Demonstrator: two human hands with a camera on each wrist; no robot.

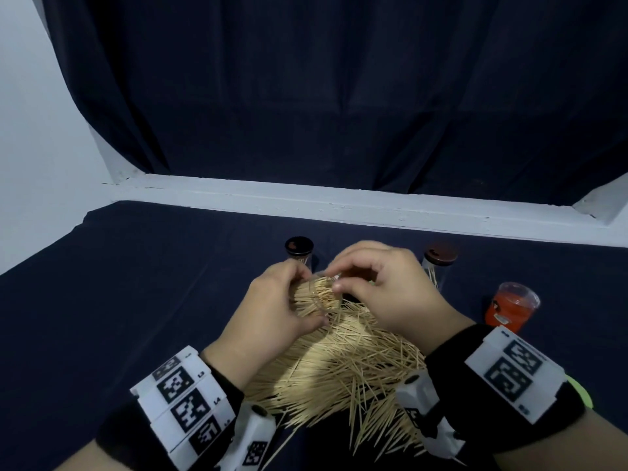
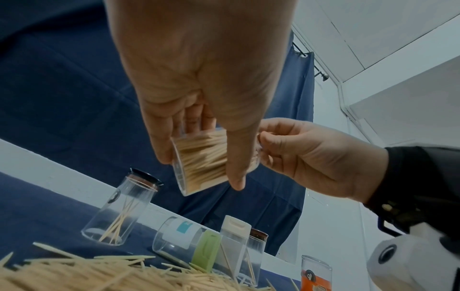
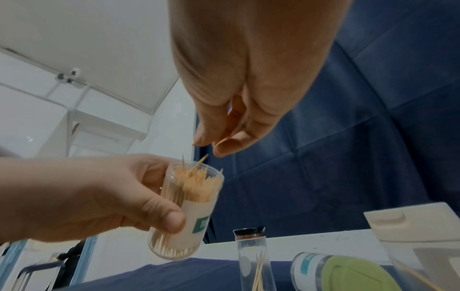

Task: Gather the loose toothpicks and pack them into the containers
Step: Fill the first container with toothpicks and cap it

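My left hand grips a clear round container, tilted and packed full of toothpicks, and holds it above the table. The same container shows between the thumb and fingers in the left wrist view. My right hand hovers just over its open mouth. Its thumb and forefinger are curled close together, and I see nothing between them. One toothpick sticks out slantwise right under those fingertips. A big pile of loose toothpicks lies on the dark cloth below both wrists.
Behind the hands stand a black-lidded jar and a brown-lidded jar, each holding a few toothpicks. An orange container stands at the right. A green-capped tube lies on its side beside a white flip-top box. A white ledge bounds the table.
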